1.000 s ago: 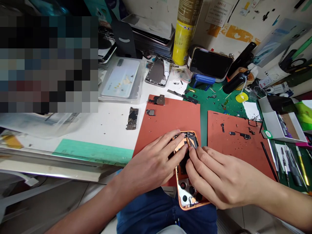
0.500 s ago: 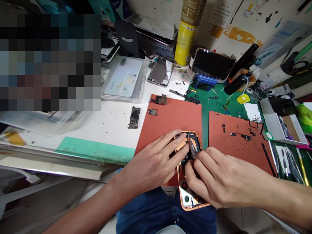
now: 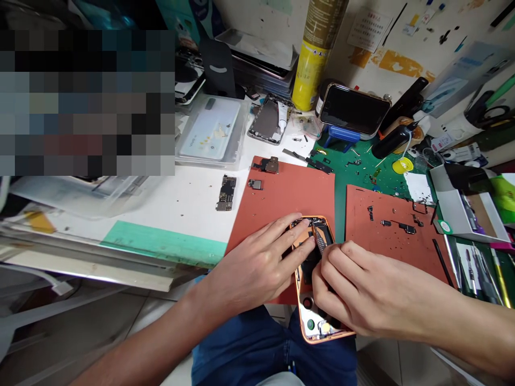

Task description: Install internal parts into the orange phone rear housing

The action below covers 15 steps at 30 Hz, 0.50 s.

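An opened phone housing (image 3: 316,325) with an orange frame overhangs the front edge of the work surface, its inside facing up. My left hand (image 3: 261,262) grips its left side, with fingers stretched over the upper part; the thumb is hidden. My right hand (image 3: 358,284) is closed round a slim metal tool with a ridged grip (image 3: 321,240). The tool's tip is inside the upper end of the housing, close to my left fingertips. Its exact kind is hard to make out. The right hand's lower fingers cover part of the housing's interior.
A circuit board (image 3: 226,193) lies left of a brown-red mat (image 3: 293,187) bearing a camera module (image 3: 270,164). Small parts lie on the right mat (image 3: 386,249). Behind stand a phone (image 3: 356,110) on a blue stand and a yellow can (image 3: 308,80). Tools (image 3: 483,271) lie right.
The view has shifted slightly. The tool in my right hand is tilted a little differently and shows less of its length. Both hands stay at the housing.
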Available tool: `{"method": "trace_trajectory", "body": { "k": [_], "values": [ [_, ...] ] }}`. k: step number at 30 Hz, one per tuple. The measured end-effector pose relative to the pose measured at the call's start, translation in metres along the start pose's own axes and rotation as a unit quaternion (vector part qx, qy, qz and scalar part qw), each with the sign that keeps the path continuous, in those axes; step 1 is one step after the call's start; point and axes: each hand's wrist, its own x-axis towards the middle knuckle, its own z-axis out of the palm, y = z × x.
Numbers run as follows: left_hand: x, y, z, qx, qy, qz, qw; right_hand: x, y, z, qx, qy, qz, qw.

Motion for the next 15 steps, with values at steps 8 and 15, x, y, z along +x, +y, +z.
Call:
{"method": "trace_trajectory", "body": {
  "k": [8, 15],
  "values": [
    [0.0004, 0.0004, 0.0003, 0.013, 0.009, 0.0, 1.0, 0.001, 0.0016, -0.0015, -0.001, 0.008, -0.002, 1.0],
    [-0.0008, 0.0004, 0.0014, 0.005, 0.009, -0.001, 1.0, 0.002, 0.0014, 0.001, 0.006, 0.024, 0.002, 1.0]
  ]
}}
